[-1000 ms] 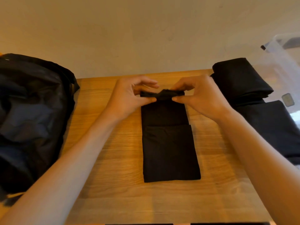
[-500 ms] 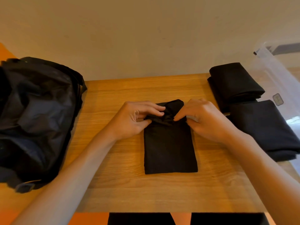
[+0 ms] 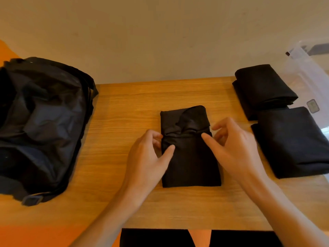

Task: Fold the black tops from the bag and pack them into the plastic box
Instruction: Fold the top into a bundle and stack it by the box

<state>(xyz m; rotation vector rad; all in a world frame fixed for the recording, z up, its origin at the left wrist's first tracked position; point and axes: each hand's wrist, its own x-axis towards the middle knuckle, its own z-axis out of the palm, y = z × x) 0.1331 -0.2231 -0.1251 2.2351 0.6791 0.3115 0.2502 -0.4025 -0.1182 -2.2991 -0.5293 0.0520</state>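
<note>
Left hand (image 3: 147, 154): thumb flat on the cloth, fingers curled against its left edge, pinching that edge of the folded black top (image 3: 190, 161); right hand (image 3: 235, 148): relaxed and holding nothing, index fingertip touching the cloth near its right edge, other fingers loosely spread beside it; the top lies mid-way across the wooden table (image 3: 124, 107), far end bunched over in a loose fold; two more folded tops at the right edge, one at the far right corner (image 3: 263, 88), one nearer (image 3: 293, 139), touching; clear plastic box (image 3: 308, 73) just beyond them; dark bag (image 3: 41, 125) on the left edge, slumped open.
</note>
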